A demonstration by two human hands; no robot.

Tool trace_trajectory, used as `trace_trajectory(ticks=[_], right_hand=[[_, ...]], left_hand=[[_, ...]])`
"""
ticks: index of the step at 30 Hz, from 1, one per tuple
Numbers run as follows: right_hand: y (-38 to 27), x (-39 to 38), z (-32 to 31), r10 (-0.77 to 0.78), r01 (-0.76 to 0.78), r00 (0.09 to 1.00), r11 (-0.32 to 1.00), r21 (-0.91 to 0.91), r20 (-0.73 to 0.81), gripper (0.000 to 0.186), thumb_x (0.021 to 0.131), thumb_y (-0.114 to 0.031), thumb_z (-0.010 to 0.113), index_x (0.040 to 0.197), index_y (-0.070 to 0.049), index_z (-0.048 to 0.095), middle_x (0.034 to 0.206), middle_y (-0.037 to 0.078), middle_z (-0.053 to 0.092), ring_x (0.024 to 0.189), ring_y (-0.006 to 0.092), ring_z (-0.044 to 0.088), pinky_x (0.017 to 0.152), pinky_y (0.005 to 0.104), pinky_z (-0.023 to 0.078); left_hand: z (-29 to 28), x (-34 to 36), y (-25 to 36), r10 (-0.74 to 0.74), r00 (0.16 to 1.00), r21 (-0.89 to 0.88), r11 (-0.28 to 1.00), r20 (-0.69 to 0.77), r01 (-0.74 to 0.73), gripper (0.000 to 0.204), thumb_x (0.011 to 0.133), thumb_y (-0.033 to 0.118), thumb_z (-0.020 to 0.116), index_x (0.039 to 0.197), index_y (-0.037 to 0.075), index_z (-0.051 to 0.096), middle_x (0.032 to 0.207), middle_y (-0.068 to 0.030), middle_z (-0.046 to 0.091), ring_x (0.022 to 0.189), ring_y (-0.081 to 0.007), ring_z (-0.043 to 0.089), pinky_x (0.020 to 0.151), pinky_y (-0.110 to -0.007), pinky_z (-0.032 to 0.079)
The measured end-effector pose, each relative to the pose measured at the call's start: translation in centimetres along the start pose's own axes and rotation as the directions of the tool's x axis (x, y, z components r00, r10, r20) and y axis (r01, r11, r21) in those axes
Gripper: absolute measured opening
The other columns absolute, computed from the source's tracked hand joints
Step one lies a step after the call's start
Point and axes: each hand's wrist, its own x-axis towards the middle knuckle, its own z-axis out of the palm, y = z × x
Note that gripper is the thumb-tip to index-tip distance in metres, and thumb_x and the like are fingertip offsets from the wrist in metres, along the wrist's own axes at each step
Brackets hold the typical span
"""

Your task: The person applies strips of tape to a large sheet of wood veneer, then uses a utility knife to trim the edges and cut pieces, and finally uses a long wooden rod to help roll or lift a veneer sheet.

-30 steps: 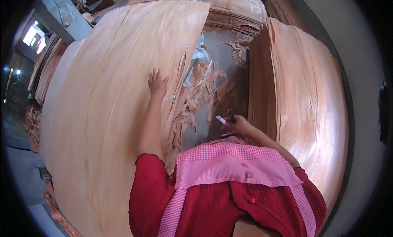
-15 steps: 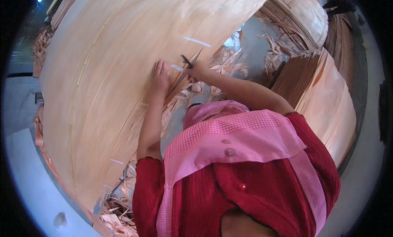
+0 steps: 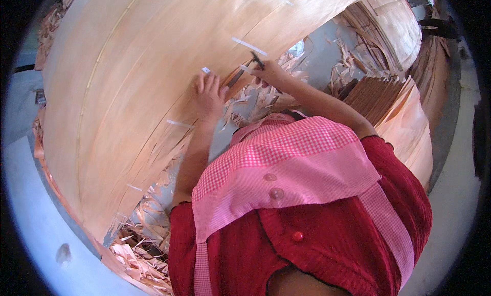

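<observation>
My left hand (image 3: 208, 95) lies flat with its fingers spread on a large pale wood veneer sheet (image 3: 138, 86). A small white piece of tape (image 3: 205, 70) sits just beyond its fingertips. To the right, at the sheet's ragged near edge, my right hand (image 3: 272, 74) is closed around a slim dark tool (image 3: 257, 59) whose exact kind I cannot make out. A white tape strip (image 3: 246, 69) sticks out by its fingers. Between the hands a dark narrow gap or sliver (image 3: 235, 79) shows along the edge. Another tape strip (image 3: 249, 45) lies farther up the sheet.
Torn veneer scraps (image 3: 140, 265) are heaped at the lower left, with more on the grey floor (image 3: 319, 48) beyond the edge. A stack of brown veneer (image 3: 372, 97) stands right of my right arm. More tape strips (image 3: 180, 123) cross splits in the sheet.
My left hand's fingers have spread on the sheet, and a small tape piece now shows by their tips. My right hand has shifted slightly up and right in view, still gripping the dark tool.
</observation>
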Motion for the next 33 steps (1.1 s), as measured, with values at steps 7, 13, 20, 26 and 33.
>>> trace_trajectory(ticks=[7,13,20,26,33], right_hand=[[3.7,-3.3,2.7,0.215,-0.180,0.977,0.824,0.538,-0.002,0.018,0.083,-0.019,0.058,0.084,-0.001,0.060,0.064,0.006,0.058,0.047,0.0118,0.051,0.043,0.0251,0.042],[0.0,-2.6,5.3,0.200,-0.154,0.979,0.837,0.525,-0.032,0.027,0.077,-0.029,0.065,0.076,-0.003,0.062,0.059,0.006,0.058,0.043,0.0116,0.050,0.039,0.0242,0.041],[0.6,1.6,8.2,0.206,-0.158,0.949,0.966,0.205,-0.240,0.036,0.079,-0.033,0.061,0.064,0.000,0.061,0.052,0.007,0.057,0.041,0.0151,0.054,0.037,0.0281,0.042],[0.0,1.0,6.7,0.227,-0.184,0.970,0.915,0.359,-0.082,0.029,0.079,-0.027,0.061,0.069,0.000,0.063,0.054,0.007,0.058,0.040,0.0141,0.053,0.038,0.0265,0.042],[-0.2,-1.6,6.5,0.158,-0.116,0.985,0.898,0.424,-0.066,0.022,0.078,-0.022,0.063,0.079,0.000,0.063,0.059,0.007,0.061,0.041,0.0125,0.053,0.037,0.0251,0.042]], left_hand=[[2.4,-2.0,1.5,0.150,0.959,0.136,0.983,-0.240,-0.120,0.032,0.078,0.018,0.056,0.109,0.010,0.056,0.124,-0.0075,0.045,0.115,-0.0275,0.040,0.095,-0.040,0.033],[3.3,-2.7,1.3,0.178,0.979,0.188,0.970,-0.103,-0.156,0.030,0.078,0.016,0.051,0.107,0.011,0.056,0.110,-0.0003,0.051,0.105,-0.0174,0.045,0.084,-0.034,0.037],[3.0,-1.8,1.9,0.113,0.985,0.092,0.991,-0.131,-0.101,0.035,0.077,0.016,0.050,0.112,0.009,0.053,0.113,-0.0010,0.050,0.102,-0.0191,0.046,0.082,-0.034,0.039],[1.9,-0.2,3.6,0.087,0.995,0.105,0.991,-0.043,-0.082,0.035,0.077,0.014,0.052,0.111,0.011,0.055,0.121,0.0006,0.048,0.099,-0.0220,0.047,0.084,-0.036,0.040],[2.5,-0.4,1.9,0.068,0.997,-0.100,0.992,-0.036,-0.071,0.036,0.075,0.011,0.053,0.111,0.014,0.056,0.120,0.0036,0.050,0.099,-0.0226,0.048,0.086,-0.036,0.040]])
